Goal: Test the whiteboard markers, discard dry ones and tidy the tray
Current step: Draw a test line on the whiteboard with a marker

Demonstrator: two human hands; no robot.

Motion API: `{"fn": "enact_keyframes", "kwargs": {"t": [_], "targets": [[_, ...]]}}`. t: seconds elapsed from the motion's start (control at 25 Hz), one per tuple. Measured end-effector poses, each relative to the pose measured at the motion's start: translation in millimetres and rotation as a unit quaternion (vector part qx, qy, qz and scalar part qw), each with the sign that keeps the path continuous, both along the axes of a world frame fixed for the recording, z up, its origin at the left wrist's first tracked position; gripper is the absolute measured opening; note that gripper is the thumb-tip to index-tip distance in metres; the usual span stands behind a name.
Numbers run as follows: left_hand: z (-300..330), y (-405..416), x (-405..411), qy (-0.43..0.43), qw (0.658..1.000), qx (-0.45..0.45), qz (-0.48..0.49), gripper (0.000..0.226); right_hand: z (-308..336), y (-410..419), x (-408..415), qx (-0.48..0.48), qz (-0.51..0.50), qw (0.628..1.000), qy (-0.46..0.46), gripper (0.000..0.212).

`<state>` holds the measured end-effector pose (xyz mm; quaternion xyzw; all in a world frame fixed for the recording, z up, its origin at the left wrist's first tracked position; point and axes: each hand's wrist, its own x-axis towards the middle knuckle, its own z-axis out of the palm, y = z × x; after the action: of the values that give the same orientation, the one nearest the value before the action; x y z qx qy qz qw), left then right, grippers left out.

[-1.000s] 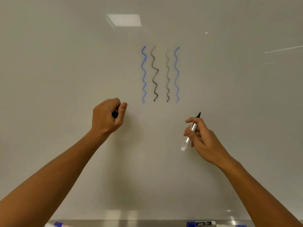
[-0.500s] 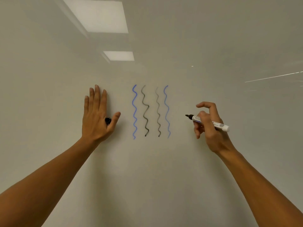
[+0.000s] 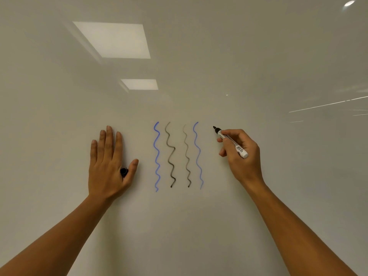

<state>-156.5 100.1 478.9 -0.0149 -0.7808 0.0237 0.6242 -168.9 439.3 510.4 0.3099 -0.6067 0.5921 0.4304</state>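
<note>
Marker sat uncapped in my right hand, fingers curled round its barrel, tip at the whiteboard just right of four wavy test lines, placed, I judged, for another stroke. My left hand pressed flat, fingers straight, black cap tucked at the thumb.

- 4 wavy test lines are being shown on 1 whiteboard: 2 blue and 2 black or grey.
- 1 uncapped marker is being held.
- 1 black cap is being kept.
- 2 hands are being seen: left hand, right hand.
- 2 ceiling light reflections are being mirrored.
</note>
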Motion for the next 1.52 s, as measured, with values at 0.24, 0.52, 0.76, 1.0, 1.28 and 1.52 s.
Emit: {"fn": "enact_keyframes", "kwargs": {"t": [0.24, 0.52, 0.76, 1.0, 1.28, 1.52], "targets": [[0, 0, 0, 0.003, 1.000, -0.002, 0.001, 0.083, 3, -1, -9, -0.009, -0.010, 1.000, 0.009, 0.016], [-1, 1, 0, 0.009, 1.000, -0.003, 0.003, 0.083, -12, 2, -11, 0.022, -0.013, 1.000, 0.010, 0.017], [-2, 1, -1, 0.009, 1.000, -0.003, 0.004, 0.082, -32, 8, -11, 0.011, 0.000, 1.000, -0.008, 0.018], [-2, 0, -1, 0.012, 1.000, -0.004, -0.001, 0.082, -61, 14, -8, 0.007, 0.002, 1.000, -0.017, 0.020], [-3, 0, -1, 0.015, 1.000, -0.005, -0.004, 0.082, -93, 13, -5, 0.026, 0.000, 0.999, -0.031, 0.022], [-4, 0, -1, 0.014, 1.000, -0.003, -0.007, 0.082, -114, 12, 0, 0.023, -0.006, 0.998, -0.055, 0.021]]}}
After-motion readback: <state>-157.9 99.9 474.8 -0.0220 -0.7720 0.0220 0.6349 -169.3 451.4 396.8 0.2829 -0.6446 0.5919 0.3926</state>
